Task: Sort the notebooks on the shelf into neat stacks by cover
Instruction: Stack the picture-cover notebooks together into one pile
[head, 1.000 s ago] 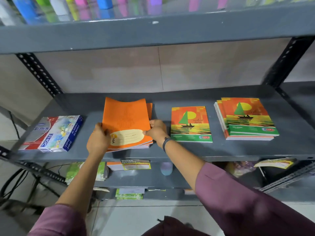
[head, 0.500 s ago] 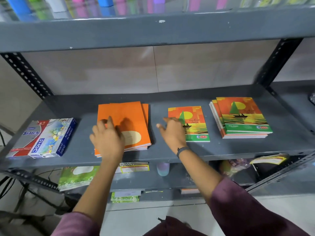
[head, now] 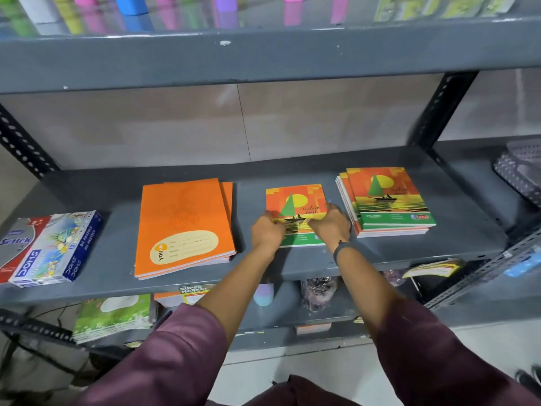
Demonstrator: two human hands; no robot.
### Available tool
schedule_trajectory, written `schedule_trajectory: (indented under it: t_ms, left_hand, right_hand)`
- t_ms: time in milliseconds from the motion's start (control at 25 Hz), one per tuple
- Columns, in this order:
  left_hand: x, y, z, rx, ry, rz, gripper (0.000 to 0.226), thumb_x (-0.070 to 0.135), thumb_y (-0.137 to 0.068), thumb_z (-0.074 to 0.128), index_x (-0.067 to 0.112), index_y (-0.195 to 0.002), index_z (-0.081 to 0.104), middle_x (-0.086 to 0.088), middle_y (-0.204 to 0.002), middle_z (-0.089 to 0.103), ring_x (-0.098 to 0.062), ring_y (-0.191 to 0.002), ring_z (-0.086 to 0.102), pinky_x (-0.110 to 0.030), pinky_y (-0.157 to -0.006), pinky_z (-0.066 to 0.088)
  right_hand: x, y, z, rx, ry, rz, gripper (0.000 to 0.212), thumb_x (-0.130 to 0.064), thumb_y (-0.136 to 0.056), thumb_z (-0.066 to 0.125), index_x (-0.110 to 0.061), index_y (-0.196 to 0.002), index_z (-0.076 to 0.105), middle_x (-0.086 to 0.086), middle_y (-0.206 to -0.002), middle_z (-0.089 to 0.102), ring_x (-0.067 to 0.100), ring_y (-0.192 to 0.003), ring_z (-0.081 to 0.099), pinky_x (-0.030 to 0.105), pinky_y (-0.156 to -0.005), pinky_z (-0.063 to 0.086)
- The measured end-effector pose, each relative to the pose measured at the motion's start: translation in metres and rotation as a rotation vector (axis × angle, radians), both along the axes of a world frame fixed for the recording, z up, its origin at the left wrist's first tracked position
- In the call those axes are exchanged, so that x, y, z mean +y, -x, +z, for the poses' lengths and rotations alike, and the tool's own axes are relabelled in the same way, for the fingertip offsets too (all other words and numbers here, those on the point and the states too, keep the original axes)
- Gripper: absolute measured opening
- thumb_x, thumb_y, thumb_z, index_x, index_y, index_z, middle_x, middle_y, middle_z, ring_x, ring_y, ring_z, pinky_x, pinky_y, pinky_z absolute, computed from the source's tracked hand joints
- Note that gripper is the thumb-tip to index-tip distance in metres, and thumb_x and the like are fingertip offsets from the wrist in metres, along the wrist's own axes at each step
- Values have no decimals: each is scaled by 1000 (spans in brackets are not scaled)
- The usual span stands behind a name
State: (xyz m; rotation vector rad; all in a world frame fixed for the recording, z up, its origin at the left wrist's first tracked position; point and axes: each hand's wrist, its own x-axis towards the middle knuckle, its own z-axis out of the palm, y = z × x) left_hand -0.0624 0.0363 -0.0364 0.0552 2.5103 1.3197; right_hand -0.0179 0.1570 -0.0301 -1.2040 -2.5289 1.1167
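A stack of plain orange notebooks point(head: 184, 224) lies on the grey shelf point(head: 292, 266), left of centre. In the middle lies a single sailboat-cover notebook point(head: 295, 197). My left hand point(head: 268, 232) grips its left edge and my right hand point(head: 332, 225) grips its right edge, both near its lower half. To the right stands a stack of several sailboat-cover notebooks point(head: 388, 200), slightly fanned at the left side.
Two boxes of oil pastels point(head: 48, 250) sit at the shelf's left end. A grey mesh tray point(head: 521, 171) is at the far right. Green notebooks point(head: 111, 317) and packets lie on the lower shelf. Coloured bottles stand on the shelf above.
Both hands left the orange stack, which now lies flat, and moved right onto the single sailboat notebook, taking hold of its two sides.
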Motion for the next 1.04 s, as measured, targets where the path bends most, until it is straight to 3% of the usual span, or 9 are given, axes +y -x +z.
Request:
schedule_trajectory:
  t_ms: [160,240,360,480,600,680,880,960,1040]
  left_hand:
    - [-11,11,-1,-237,-246,215,2,2,-80,58,1,-79,58,-23,-92,64,-32,-79,62,-36,-64,48]
    - [-17,13,-3,-343,-357,255,23,-7,-78,59,8,-64,51,-16,-76,58,-23,-60,53,-28,-54,41]
    - [-18,10,2,-358,-443,291,25,-8,-81,58,11,-66,54,-14,-82,62,-25,-71,59,-28,-59,46]
    - [4,4,19,-242,-473,235,23,-7,-84,54,10,-69,58,3,-52,67,-17,-58,62,-22,-55,48]
    - [53,1,38,-119,-488,154,11,-4,-82,59,-2,-91,65,-10,-76,66,-25,-82,61,-34,-79,48]
    - [93,-1,38,-70,-425,101,7,1,-78,64,7,-82,66,-16,-91,66,-33,-94,65,-43,-91,51]
    - [161,-22,36,-48,-242,28,17,9,-77,67,2,-92,67,-24,-105,70,-39,-101,64,-47,-88,53]
    - [170,-31,34,-63,-194,-1,4,11,-78,66,6,-77,67,-23,-96,69,-38,-99,65,-47,-87,53]
    - [173,-34,28,-51,-143,-9,17,13,-80,63,13,-63,61,-19,-87,66,-36,-95,64,-41,-84,53]
  right_hand:
    - [12,5,2,-75,161,-71,41,-24,-78,71,-4,-113,61,17,-121,64,35,-112,59,37,-89,49]
    - [15,5,3,-62,203,-63,35,-21,-78,72,-3,-107,63,16,-117,66,34,-106,62,33,-82,49]
    - [17,1,5,48,252,-59,37,-16,-77,74,-1,-110,64,18,-118,67,34,-107,62,37,-89,53]
    - [35,-8,25,189,259,-74,39,-10,-79,72,0,-115,62,18,-122,64,34,-112,59,43,-94,51]
    - [81,-19,51,291,171,-114,36,-9,-78,73,2,-111,64,21,-118,65,37,-113,58,45,-95,49]
    - [116,-30,55,312,82,-136,31,-10,-77,73,0,-106,68,21,-114,68,37,-111,60,44,-93,50]
    - [177,-56,39,191,40,-192,23,-11,-79,69,-4,-101,69,21,-108,69,36,-105,63,40,-89,52]
    - [186,-62,30,151,49,-178,21,-13,-79,69,-3,-98,69,20,-107,69,36,-105,63,38,-87,52]
    - [189,-65,26,130,32,-144,20,-14,-79,70,-5,-97,69,19,-107,70,35,-104,63,36,-85,51]
